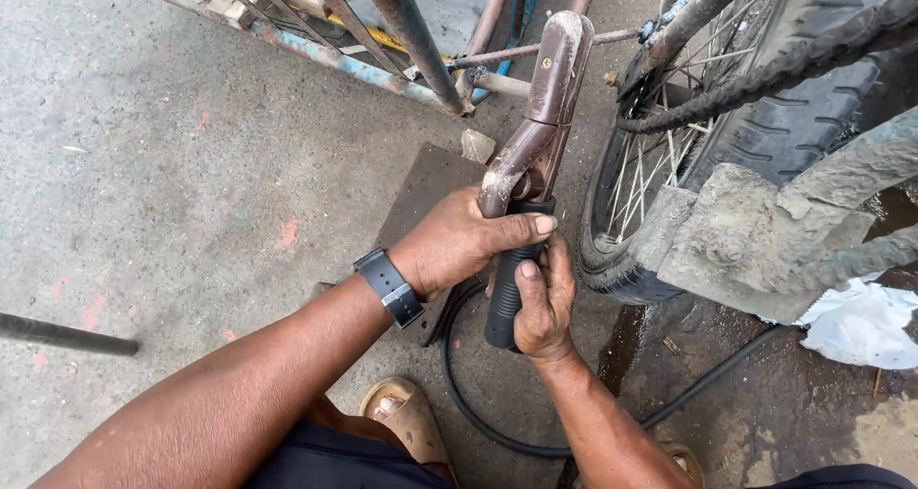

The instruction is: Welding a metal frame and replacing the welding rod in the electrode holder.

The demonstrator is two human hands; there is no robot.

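Both of my hands grip a brown welding electrode holder [547,107] that points up and away from me. My left hand [459,240], with a black watch on its wrist, wraps over the holder's lever and neck. My right hand [543,298] clasps the black ribbed handle [504,303] from the right side. A black cable [469,393] loops from the handle's lower end across the concrete. The holder's jaw end lies near a rusty pipe frame [411,30]. I cannot tell whether the jaws hold a rod.
A bicycle wheel with spokes and tyre [669,164] stands right of the holder, beside a mud-caked part [755,240]. A flat brown metal plate [426,188] lies under my hands. A dark rod [67,334] enters from the left. My sandalled foot [406,417] is below. White cloth [861,322] at right.
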